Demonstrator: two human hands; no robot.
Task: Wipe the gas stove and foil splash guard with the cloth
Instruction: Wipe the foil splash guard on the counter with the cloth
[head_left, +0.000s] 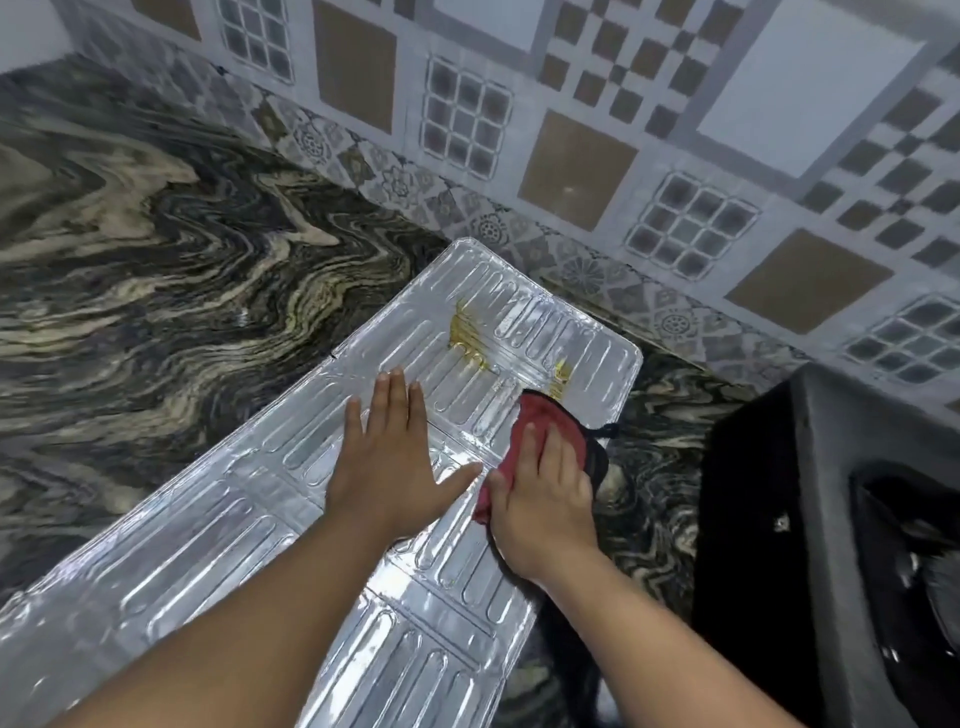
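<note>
The foil splash guard (218, 551) lies flat on the marbled countertop, running from lower left to the tiled wall. Yellow greasy smears (467, 338) mark its far panel. My left hand (395, 457) presses flat on the foil, fingers spread, holding nothing. My right hand (545, 499) presses a red cloth (545, 415) with a dark edge against the foil's right rim, just below the smears. The black gas stove (810, 519) stands at the right edge, partly cut off.
The dark marbled countertop (156, 249) spreads to the left and back. A patterned tiled wall (623, 130) rises behind the foil. The stove body sits close to the right of my right hand.
</note>
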